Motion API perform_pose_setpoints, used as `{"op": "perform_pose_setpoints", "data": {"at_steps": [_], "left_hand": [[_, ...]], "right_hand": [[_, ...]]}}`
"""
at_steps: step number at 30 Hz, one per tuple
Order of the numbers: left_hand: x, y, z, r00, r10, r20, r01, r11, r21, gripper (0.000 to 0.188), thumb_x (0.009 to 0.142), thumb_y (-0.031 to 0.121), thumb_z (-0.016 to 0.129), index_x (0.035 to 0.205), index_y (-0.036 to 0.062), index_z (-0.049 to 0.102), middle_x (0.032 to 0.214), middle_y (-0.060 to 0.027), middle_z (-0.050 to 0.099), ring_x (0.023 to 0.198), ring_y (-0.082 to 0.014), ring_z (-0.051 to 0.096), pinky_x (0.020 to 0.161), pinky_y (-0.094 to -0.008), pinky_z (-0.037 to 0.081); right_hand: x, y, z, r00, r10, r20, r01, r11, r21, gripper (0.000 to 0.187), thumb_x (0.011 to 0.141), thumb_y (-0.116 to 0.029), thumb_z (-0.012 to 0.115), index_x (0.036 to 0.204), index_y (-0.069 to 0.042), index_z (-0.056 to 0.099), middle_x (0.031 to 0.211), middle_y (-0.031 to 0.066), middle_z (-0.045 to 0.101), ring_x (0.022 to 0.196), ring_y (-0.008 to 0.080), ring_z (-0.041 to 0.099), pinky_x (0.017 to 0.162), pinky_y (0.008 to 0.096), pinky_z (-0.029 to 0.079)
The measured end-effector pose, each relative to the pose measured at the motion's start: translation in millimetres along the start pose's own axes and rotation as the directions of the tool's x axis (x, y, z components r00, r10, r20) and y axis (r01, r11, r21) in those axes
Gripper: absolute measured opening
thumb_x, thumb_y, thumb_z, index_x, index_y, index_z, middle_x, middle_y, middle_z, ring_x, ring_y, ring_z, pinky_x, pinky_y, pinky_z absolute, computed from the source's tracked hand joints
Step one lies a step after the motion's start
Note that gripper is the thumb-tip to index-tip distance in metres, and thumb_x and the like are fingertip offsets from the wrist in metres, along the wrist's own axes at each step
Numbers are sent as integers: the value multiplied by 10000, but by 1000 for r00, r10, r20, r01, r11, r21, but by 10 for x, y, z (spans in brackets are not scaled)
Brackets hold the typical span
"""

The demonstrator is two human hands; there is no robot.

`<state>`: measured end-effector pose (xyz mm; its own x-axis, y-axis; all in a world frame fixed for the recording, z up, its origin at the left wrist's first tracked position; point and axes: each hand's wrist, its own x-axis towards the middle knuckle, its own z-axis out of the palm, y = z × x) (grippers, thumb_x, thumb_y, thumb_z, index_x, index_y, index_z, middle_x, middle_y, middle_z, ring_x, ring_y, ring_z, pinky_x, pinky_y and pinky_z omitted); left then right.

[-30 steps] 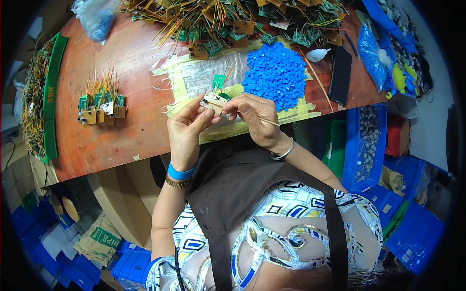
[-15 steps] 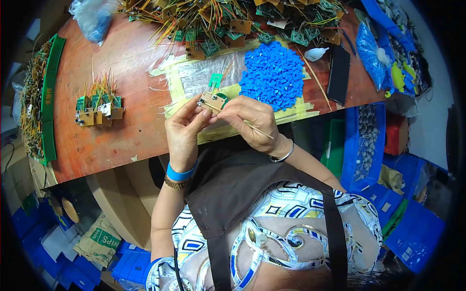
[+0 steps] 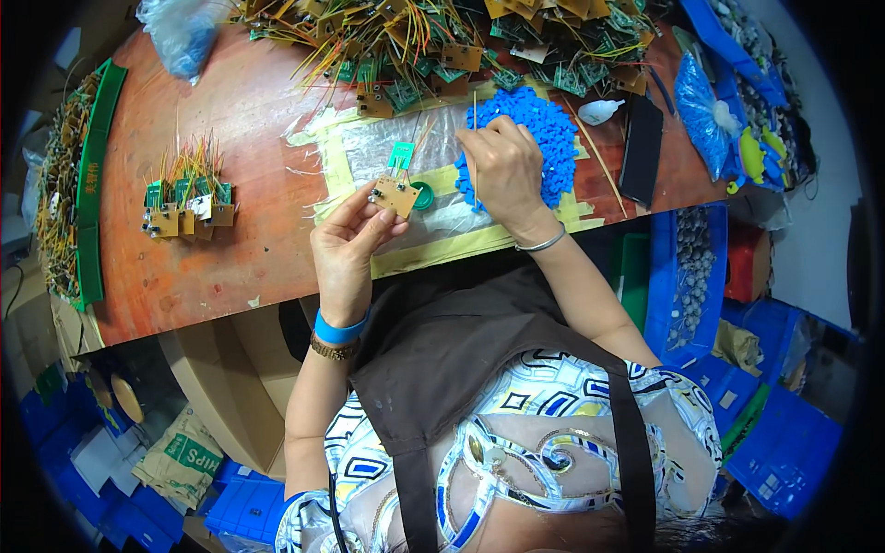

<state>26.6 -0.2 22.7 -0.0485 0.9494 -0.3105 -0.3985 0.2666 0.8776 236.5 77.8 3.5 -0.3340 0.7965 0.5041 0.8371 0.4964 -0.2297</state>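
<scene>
Between the thumb and fingers of my left hand is a tan circuit board, with a small green board and thin wires joined at its far side. My right hand pinches a thin wooden stick held upright. It hovers over the left part of a heap of small blue plastic pieces, hiding some of them. Just right of the held board lies a small round green lid or dish. Whether my right fingertips touch the blue pieces is hidden.
A big pile of wired boards covers the far edge. At left stand a small group of boards and a green-walled tray. Right of the heap lie a white bottle, another stick and a black flat object.
My right hand has moved away from the board, up and right to the blue heap, turning the stick upright. The left hand keeps the board in nearly the same place.
</scene>
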Motion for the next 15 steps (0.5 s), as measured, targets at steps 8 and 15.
{"op": "perform_pose_setpoints", "data": {"at_steps": [8,15], "left_hand": [[22,3,25,999,-33,1,33,999,3,401,899,-29,632,1291,-61,552,942,-72,641,831,-171,683,785,-282,595],[8,-69,78,999,-15,52,15,1000,0,394,889,-44,646,1275,-62,568,945,-68,642,819,-146,670,774,-272,591]], "right_hand": [[39,-49,-39,999,35,-34,-33,998,56,170,738,-65,716,908,-66,698,789,55,673,790,231,603,689,361,427],[34,-607,-280,986,-75,-147,132,891,434,224,702,-21,748,911,-64,681,798,38,648,788,223,602,690,346,424]]}}
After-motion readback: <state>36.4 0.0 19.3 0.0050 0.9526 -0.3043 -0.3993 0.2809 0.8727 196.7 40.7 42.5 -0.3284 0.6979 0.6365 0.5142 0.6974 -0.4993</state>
